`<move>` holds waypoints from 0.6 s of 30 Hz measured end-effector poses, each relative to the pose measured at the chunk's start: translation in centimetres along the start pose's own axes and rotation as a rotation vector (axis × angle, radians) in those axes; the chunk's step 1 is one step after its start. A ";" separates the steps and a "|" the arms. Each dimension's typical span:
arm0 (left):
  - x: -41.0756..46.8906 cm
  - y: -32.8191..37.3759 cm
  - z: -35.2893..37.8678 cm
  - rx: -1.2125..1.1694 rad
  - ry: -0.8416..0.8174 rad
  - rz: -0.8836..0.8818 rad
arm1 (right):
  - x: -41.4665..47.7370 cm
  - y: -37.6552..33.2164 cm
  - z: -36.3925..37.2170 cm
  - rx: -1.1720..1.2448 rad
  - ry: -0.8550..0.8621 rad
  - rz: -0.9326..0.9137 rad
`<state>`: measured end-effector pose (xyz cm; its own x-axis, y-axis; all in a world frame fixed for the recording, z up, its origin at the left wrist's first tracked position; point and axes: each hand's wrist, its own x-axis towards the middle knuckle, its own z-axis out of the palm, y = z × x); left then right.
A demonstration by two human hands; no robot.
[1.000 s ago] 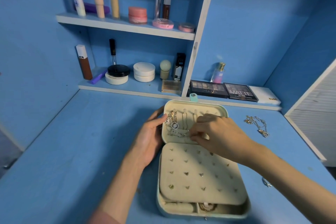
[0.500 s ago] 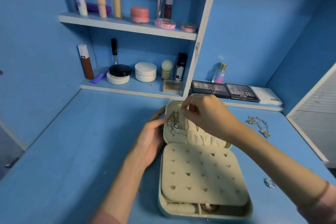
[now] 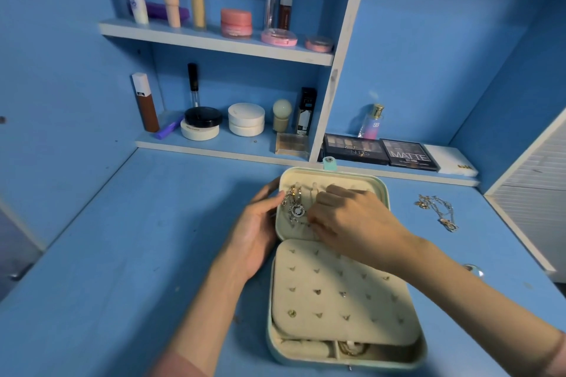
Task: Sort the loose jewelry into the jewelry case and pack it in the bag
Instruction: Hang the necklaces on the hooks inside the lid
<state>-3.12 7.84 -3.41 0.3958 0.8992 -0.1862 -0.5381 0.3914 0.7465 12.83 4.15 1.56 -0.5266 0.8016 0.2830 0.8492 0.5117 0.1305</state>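
Note:
An open cream-lined jewelry case (image 3: pixel 398 358) lies on the blue desk. Its earring panel (image 3: pixel 337 294) covers the near half. Necklaces (image 3: pixel 295 205) hang from hooks in the lid (image 3: pixel 378 184). My left hand (image 3: pixel 257 229) rests against the lid's left edge with straight fingers. My right hand (image 3: pixel 346 220) lies over the lid, fingers curled, fingertips at the chains beside the round pendant; I cannot see whether they pinch a chain. A loose tangle of necklaces (image 3: pixel 438 211) lies on the desk to the right, and a small ring (image 3: pixel 473 269) nearer me.
Shelves at the back hold cosmetics: tubes, jars (image 3: pixel 236 23) and compacts (image 3: pixel 246 119). Eyeshadow palettes (image 3: pixel 355 150) and a perfume bottle (image 3: pixel 372 122) stand behind the case. A white slatted panel (image 3: pixel 533 193) borders the desk on the right. No bag is in view.
My right hand has come down from the top of the lid to its lower middle, beside the pendant. My left hand has stayed at the lid's left edge.

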 end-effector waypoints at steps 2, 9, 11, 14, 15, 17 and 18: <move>0.0 0.0 0.0 -0.010 0.000 0.003 | 0.4 -0.2 -0.1 -0.027 -0.002 -0.024; 0.1 0.0 0.0 -0.021 0.002 0.001 | 1.9 0.1 -1.5 0.229 0.052 0.162; 0.1 0.0 0.0 -0.012 -0.007 0.004 | 1.7 0.2 -1.8 0.251 -0.008 0.132; 0.0 0.0 0.0 0.000 -0.008 0.001 | 0.9 -0.1 -1.5 0.168 -0.150 0.067; 0.0 0.0 0.0 0.004 -0.007 0.000 | 0.7 -0.2 -1.3 0.126 -0.178 0.062; 0.0 0.0 -0.1 0.006 -0.008 0.000 | 0.4 -0.4 -0.9 0.080 -0.186 0.064; 0.0 0.0 -0.1 0.005 -0.009 -0.001 | 0.5 -0.5 -0.8 0.070 -0.177 0.063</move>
<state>-3.14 7.83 -3.47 0.4028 0.8972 -0.1810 -0.5343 0.3910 0.7495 12.19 4.05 2.38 -0.4765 0.8715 0.1159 0.8791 0.4741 0.0494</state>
